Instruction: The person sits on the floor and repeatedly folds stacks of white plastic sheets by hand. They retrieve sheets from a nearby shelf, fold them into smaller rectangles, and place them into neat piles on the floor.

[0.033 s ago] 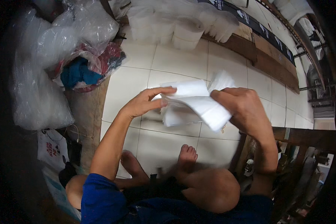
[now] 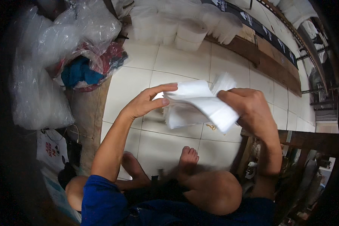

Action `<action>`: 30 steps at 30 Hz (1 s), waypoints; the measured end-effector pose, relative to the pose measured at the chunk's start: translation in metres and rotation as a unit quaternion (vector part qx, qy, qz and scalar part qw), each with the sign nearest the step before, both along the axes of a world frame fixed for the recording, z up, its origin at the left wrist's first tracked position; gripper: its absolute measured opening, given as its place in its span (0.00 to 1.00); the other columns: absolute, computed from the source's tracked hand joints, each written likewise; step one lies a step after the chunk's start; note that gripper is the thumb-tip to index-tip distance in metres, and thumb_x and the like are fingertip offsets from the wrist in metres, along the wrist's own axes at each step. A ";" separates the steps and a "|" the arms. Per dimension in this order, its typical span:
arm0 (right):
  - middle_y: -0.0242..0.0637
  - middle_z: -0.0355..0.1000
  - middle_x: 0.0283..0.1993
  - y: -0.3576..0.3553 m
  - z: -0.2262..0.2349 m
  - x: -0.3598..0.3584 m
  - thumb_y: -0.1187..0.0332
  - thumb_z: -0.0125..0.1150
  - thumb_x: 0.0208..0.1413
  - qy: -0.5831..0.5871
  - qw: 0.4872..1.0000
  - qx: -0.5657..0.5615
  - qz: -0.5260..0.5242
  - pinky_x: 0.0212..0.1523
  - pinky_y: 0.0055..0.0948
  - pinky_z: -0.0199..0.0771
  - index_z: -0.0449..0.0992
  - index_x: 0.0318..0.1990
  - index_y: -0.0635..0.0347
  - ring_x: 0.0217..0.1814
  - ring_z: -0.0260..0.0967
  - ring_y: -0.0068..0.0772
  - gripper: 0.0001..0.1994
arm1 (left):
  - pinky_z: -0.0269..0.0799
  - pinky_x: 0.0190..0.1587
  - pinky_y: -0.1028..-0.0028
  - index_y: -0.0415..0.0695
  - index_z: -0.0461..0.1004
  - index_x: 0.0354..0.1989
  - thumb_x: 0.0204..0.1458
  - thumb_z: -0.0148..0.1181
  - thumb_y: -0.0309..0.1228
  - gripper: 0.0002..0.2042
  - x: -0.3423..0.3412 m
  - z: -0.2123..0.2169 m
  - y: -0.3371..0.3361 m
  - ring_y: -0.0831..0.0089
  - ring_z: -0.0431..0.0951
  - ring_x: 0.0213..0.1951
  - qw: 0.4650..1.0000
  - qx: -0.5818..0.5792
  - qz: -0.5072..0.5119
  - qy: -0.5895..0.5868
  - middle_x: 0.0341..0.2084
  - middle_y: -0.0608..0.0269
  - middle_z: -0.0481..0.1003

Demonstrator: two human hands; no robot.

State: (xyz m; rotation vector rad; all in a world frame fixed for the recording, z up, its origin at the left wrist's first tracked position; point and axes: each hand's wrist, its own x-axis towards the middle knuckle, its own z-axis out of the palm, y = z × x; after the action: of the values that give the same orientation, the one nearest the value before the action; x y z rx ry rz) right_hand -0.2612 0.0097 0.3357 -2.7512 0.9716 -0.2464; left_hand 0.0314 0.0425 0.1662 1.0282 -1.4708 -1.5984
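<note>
My right hand (image 2: 248, 107) grips a thick stack of thin white sheets (image 2: 194, 100) by its right end, holding it in the air above the tiled floor (image 2: 177, 60). The far corner of the stack fans out behind my fingers. At the stack's left edge is my left hand (image 2: 143, 103): the forefinger lies along the top sheet and the thumb sits just under the edge. I sit with bent legs, and my bare feet (image 2: 188, 158) rest on the tiles below the stack.
Large clear plastic bags (image 2: 37, 94) pile up at the left, one holding blue and red cloth (image 2: 83, 71). Stacks and rolls of white material (image 2: 188, 32) stand at the far side by a wooden ledge. A wooden frame (image 2: 309, 137) stands close at my right.
</note>
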 end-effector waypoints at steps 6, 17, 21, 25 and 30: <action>0.44 0.77 0.34 -0.003 0.013 -0.016 0.76 0.65 0.38 -0.024 0.999 -0.015 -0.043 0.36 0.37 0.74 0.78 0.42 0.59 0.35 0.76 0.47 0.17 | 0.50 0.71 0.60 0.49 0.71 0.61 0.52 0.62 0.29 0.25 -0.017 0.012 0.009 0.57 0.54 0.71 0.990 -0.117 0.018 -0.072 0.68 0.53 0.59; 0.43 0.77 0.33 -0.008 0.015 -0.023 0.76 0.66 0.38 -0.047 0.995 -0.049 -0.076 0.35 0.33 0.74 0.78 0.41 0.59 0.34 0.76 0.43 0.17 | 0.46 0.71 0.56 0.48 0.65 0.65 0.48 0.68 0.39 0.34 -0.044 0.032 0.012 0.48 0.51 0.71 0.952 -0.258 0.092 -0.137 0.67 0.48 0.57; 0.43 0.77 0.32 -0.006 0.020 -0.019 0.76 0.66 0.38 -0.035 0.996 -0.047 -0.072 0.34 0.34 0.74 0.78 0.42 0.59 0.33 0.76 0.43 0.18 | 0.42 0.71 0.49 0.49 0.65 0.65 0.48 0.68 0.40 0.34 -0.047 0.028 0.010 0.47 0.52 0.70 0.947 -0.256 0.079 -0.177 0.67 0.47 0.58; 0.43 0.76 0.31 -0.006 0.022 -0.018 0.76 0.65 0.38 -0.035 0.996 -0.056 -0.063 0.33 0.33 0.73 0.78 0.42 0.59 0.32 0.76 0.43 0.18 | 0.38 0.70 0.42 0.50 0.65 0.65 0.48 0.67 0.40 0.33 -0.049 0.020 0.010 0.47 0.51 0.70 0.951 -0.252 0.089 -0.153 0.66 0.48 0.59; 0.42 0.75 0.29 -0.001 0.026 -0.017 0.74 0.65 0.37 -0.017 0.995 -0.036 -0.094 0.31 0.34 0.72 0.78 0.41 0.59 0.30 0.75 0.43 0.18 | 0.35 0.70 0.39 0.50 0.65 0.65 0.47 0.65 0.37 0.33 -0.057 0.029 0.013 0.48 0.51 0.71 0.940 -0.268 0.118 -0.173 0.66 0.49 0.59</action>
State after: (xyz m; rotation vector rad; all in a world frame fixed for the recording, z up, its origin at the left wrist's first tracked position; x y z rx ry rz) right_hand -0.2781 0.0090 0.3618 -2.7109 1.2361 -0.3636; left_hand -0.0252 0.0557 0.1956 1.1365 -1.7991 -0.7983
